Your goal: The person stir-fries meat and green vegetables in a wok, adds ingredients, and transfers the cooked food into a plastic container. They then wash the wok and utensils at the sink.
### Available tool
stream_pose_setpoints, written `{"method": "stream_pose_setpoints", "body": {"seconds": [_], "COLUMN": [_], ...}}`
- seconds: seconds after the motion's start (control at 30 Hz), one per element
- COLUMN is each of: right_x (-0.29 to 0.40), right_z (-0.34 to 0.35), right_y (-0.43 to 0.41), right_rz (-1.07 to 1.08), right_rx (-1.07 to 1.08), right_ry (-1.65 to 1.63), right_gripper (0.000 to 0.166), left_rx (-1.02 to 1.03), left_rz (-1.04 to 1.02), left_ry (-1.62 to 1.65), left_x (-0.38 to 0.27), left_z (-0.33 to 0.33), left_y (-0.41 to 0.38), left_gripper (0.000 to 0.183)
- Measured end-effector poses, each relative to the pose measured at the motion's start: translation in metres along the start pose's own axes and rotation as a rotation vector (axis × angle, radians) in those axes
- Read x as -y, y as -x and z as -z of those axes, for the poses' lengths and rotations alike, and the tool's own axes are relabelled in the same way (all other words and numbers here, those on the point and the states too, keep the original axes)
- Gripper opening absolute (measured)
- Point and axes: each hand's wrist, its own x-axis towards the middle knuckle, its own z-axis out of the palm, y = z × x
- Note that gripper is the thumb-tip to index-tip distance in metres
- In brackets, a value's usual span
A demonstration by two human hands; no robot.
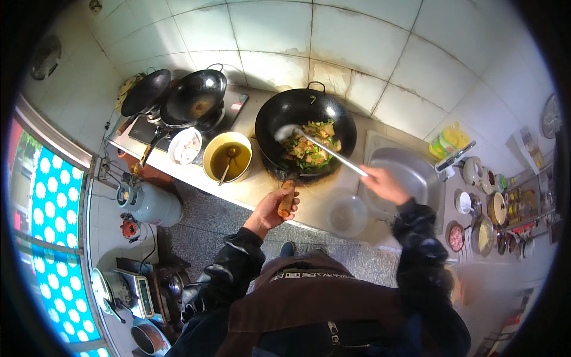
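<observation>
My left hand (271,208) is wrapped around the wooden handle (287,201) of a large black wok (285,107) on the counter's burner. Inside the wok lies stir-fried food (314,147), pale brown slices mixed with chopped green pieces. My right hand (383,182) grips a long metal ladle (337,156) by its shaft. The ladle's bowl rests at the left side of the food, blurred. One green scrap clings to the wok's far wall. Left of the wok stands a cream-rimmed pot (208,167) of yellowish oil with a small ladle (226,172) in it.
Two more woks (195,96) sit on a stove at the left, near a white bowl (185,146). A translucent bowl (347,215) stands by the metal sink (401,163). Farther right are several seasoning containers (473,170) and a bowl of pink meat (456,237). A gas cylinder (154,205) stands below left.
</observation>
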Motion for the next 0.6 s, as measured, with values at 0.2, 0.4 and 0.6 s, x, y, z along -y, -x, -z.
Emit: {"method": "stream_pose_setpoints", "body": {"seconds": [0.2, 0.4, 0.6], "right_x": [0.065, 0.025, 0.034], "right_z": [0.021, -0.016, 0.0], "right_y": [0.006, 0.02, 0.029], "right_rz": [-0.149, -0.172, -0.578], "right_rx": [-0.049, -0.078, -0.196], "right_ry": [0.588, 0.105, -0.089], "right_gripper": [0.038, 0.043, 0.042], "left_rx": [-0.11, -0.142, -0.17], "left_rz": [-0.013, -0.01, -0.125], "left_ry": [-0.219, -0.456, -0.52], "left_x": [-0.004, -0.008, -0.02], "left_z": [-0.014, 0.004, -0.019], "left_y": [-0.003, -0.001, 0.01], "left_gripper": [0.012, 0.012, 0.015]}}
